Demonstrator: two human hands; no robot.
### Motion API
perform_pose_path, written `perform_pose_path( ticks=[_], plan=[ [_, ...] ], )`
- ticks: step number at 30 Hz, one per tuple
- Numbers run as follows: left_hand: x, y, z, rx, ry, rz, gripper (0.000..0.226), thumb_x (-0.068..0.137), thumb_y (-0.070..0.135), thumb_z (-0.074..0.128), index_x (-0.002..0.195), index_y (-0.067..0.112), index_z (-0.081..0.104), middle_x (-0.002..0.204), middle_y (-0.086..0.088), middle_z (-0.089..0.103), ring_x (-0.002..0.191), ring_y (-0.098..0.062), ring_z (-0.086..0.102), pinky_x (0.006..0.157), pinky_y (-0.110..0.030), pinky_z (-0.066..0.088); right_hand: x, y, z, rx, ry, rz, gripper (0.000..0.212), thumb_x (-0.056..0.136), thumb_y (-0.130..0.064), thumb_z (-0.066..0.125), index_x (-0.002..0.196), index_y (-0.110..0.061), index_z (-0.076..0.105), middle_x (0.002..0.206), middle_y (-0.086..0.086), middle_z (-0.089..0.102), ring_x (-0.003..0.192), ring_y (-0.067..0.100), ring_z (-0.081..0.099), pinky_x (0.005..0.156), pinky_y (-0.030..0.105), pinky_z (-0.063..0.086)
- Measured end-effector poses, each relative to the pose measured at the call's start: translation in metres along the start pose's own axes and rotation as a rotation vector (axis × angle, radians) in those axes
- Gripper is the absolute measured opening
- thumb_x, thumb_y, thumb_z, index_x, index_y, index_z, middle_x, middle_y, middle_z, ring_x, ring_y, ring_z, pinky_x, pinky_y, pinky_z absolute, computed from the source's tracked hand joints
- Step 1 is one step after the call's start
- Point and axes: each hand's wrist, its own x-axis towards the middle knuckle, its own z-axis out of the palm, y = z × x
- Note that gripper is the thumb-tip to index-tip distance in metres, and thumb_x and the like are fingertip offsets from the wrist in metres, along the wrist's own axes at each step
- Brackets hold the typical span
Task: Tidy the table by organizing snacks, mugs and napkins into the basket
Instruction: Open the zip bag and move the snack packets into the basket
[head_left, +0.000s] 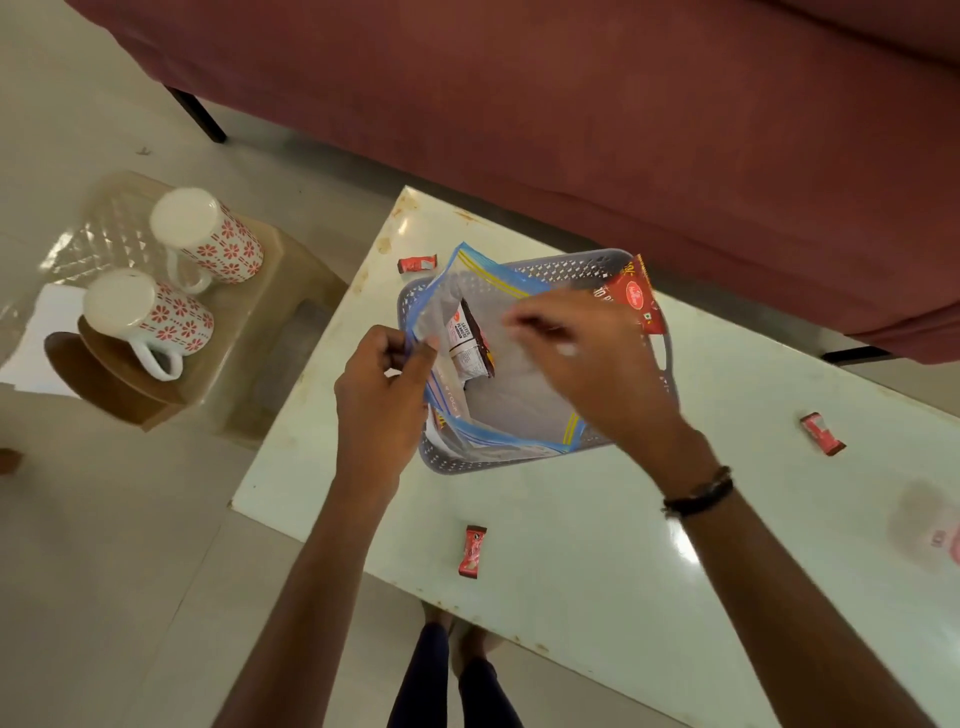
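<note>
Here, the left hand (382, 364) pinches the zip-lock bag (498, 364) rim over the grey basket (582, 267); the blurred right hand (576, 348) grips its far side.

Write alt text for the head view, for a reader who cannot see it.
Two hands work a clear zip bag standing in a grey basket on a white table: the left hand pinches its blue rim, the blurred right hand reaches over it. Three small red snack packets lie loose on the table; two floral mugs stand upside down on a side stool.
</note>
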Motion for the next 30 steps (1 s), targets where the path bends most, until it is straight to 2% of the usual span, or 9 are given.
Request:
perform_pose_path(
  ticks=[2,4,7,12,15,20,23,27,30],
  plan=[
    [-0.001,0.001,-0.003,0.006,-0.003,0.023,0.017,0.088,0.023,0.062,0.081,0.010,0.054,0.070,0.000,0.056,0.057,-0.018,0.048,0.059,-0.030,0.042,0.013,-0.004,0.030,-0.255,-0.411,-0.102,0.018,0.080,0.001,0.059,0.091,-0.007,0.071,0.090,0.009,0.072,0.084,0.026,0.066,0.072,0.033,0.053],
    [-0.002,0.000,-0.006,0.018,-0.008,0.043,0.017,0.088,0.022,0.062,0.084,0.008,0.055,0.071,0.000,0.056,0.062,-0.020,0.050,0.059,-0.030,0.044,0.024,0.003,0.056,-0.536,-0.608,-0.226,0.017,0.068,0.004,0.071,0.082,-0.007,0.070,0.083,0.010,0.069,0.079,0.028,0.067,0.056,0.028,0.049],
    [-0.003,-0.003,-0.010,0.028,-0.013,0.059,0.015,0.089,0.021,0.062,0.080,0.012,0.055,0.071,0.002,0.056,0.063,-0.018,0.051,0.057,-0.028,0.044,0.033,0.011,0.075,-0.830,-0.711,-0.510,0.033,0.031,-0.004,0.089,0.046,-0.016,0.062,0.051,-0.002,0.061,0.053,0.017,0.063,0.040,0.018,0.041],
    [-0.002,-0.010,-0.013,0.025,-0.051,0.071,0.015,0.090,0.024,0.061,0.080,0.014,0.055,0.073,-0.001,0.059,0.064,-0.019,0.055,0.055,-0.026,0.044,0.040,0.031,0.087,-1.078,-0.787,-0.602,0.020,0.044,-0.014,0.080,0.047,-0.024,0.063,0.053,-0.010,0.060,0.061,0.011,0.062,0.068,0.025,0.038],
    [0.000,-0.012,-0.013,0.037,-0.047,0.082,0.018,0.089,0.027,0.060,0.083,0.011,0.055,0.074,-0.002,0.061,0.066,-0.023,0.058,0.055,-0.026,0.045,0.041,0.034,0.086,-1.137,-0.797,-0.603,0.024,0.048,-0.015,0.083,0.047,-0.026,0.063,0.053,-0.011,0.059,0.060,0.010,0.060,0.064,0.023,0.044],
    [0.004,-0.006,-0.016,0.027,-0.007,0.069,0.018,0.089,0.028,0.060,0.085,0.011,0.057,0.074,0.000,0.061,0.066,-0.020,0.057,0.058,-0.028,0.045,0.045,0.026,0.074,-0.916,-0.718,-0.551,0.035,0.048,-0.001,0.083,0.047,-0.025,0.057,0.047,-0.007,0.055,0.048,0.017,0.056,0.052,0.022,0.043],
    [0.007,0.001,-0.016,0.026,0.015,0.051,0.012,0.090,0.026,0.058,0.086,0.014,0.057,0.076,0.004,0.061,0.068,-0.016,0.058,0.060,-0.026,0.046,0.044,0.013,0.054,-0.691,-0.579,-0.388,0.028,0.056,-0.001,0.082,0.059,-0.022,0.065,0.056,-0.002,0.059,0.055,0.024,0.060,0.050,0.024,0.041],
    [0.008,0.011,-0.012,0.029,0.007,0.012,0.006,0.092,0.024,0.055,0.092,0.017,0.055,0.079,0.010,0.060,0.076,-0.014,0.061,0.062,-0.022,0.051,0.044,-0.010,0.015,-0.477,-0.505,-0.100,0.011,0.084,-0.018,0.063,0.091,-0.020,0.071,0.086,0.006,0.064,0.086,0.029,0.061,0.064,0.038,0.048],
    [0.007,0.014,-0.008,0.037,-0.014,0.004,0.004,0.093,0.022,0.052,0.095,0.020,0.050,0.087,0.008,0.061,0.088,-0.019,0.065,0.071,-0.033,0.056,0.042,-0.032,-0.018,-0.235,-0.349,-0.012,0.017,0.080,-0.019,0.067,0.094,-0.015,0.074,0.084,0.008,0.068,0.078,0.027,0.063,0.069,0.042,0.050]
  ],
)
